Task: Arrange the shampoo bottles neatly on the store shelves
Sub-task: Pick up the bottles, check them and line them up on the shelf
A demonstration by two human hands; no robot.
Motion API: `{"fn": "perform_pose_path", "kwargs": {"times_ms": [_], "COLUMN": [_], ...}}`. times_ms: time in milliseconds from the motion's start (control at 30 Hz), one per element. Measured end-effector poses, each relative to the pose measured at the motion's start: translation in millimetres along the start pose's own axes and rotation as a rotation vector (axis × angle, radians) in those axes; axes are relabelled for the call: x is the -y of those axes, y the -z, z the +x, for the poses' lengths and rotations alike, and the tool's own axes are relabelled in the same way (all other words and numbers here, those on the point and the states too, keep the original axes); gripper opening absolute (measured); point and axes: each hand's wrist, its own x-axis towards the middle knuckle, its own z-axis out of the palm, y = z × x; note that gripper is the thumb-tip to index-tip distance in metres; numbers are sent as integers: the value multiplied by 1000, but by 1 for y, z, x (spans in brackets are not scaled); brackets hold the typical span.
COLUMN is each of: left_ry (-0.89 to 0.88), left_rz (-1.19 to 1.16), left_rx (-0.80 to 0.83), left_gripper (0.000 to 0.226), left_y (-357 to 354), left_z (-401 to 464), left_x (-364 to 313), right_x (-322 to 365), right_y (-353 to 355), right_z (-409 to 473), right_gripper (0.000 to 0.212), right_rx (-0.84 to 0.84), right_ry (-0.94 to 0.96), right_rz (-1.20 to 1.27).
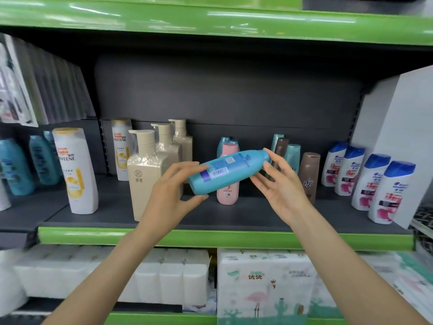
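Two hands hold one blue bottle (228, 171) crosswise in front of the middle shelf (225, 238), above its dark deck and clear of it. Left hand (171, 186): its grip is curled round the bottle's base end, fingers over the top, thumb beneath. Right hand (278, 181): its grip is wide and loose, fingers nearly straight, fingertips touching the cap end, which is tilted upward to the right. The bottle's back label, with barcode and square code, faces the camera.

Below the green shelf edge: white paper rolls (150, 275) at left and a printed tissue pack (264, 285) at right.

Just behind the held bottle, upright on the deck: a pink bottle (228, 191), partly hidden by it. Left of the hands: three beige pump bottles (150, 170) in a file running backward, the front one nearest the shelf edge. Further left: a white bottle with a yellow cap (75, 170), a second of that kind (120, 148) behind the pumps, and several blue bottles (16, 165) on the adjoining bay. Right of the hands: a brown bottle (310, 172), with another brown one and teal bottles (293, 154) behind. Far right: a row of four white bottles with blue caps (370, 181). Rear: a dark back panel (222, 95).
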Motion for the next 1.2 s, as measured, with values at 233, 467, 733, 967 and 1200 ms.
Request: {"fn": "perform_pose_path", "kwargs": {"times_ms": [233, 467, 733, 967, 1200], "left_ry": [592, 702, 547, 446, 267], "left_rz": [-648, -586, -322, -120, 18], "left_rx": [142, 307, 327, 211, 198], "left_gripper": [22, 22, 32, 29, 47], "left_y": [-10, -24, -51, -58, -63], "left_z": [4, 10, 38, 59, 92], "left_x": [-15, -3, 9, 30, 44], "right_x": [1, 9, 3, -10, -8], "right_y": [-3, -7, -7, 7, 11], "right_z": [0, 12, 35, 41, 44], "right_gripper": [39, 37, 35, 38, 38], "right_rx": [89, 50, 142, 125, 182], "right_ry": [58, 145, 315, 217, 175], "right_rz": [-30, -285, -933, -996, -1040]}}
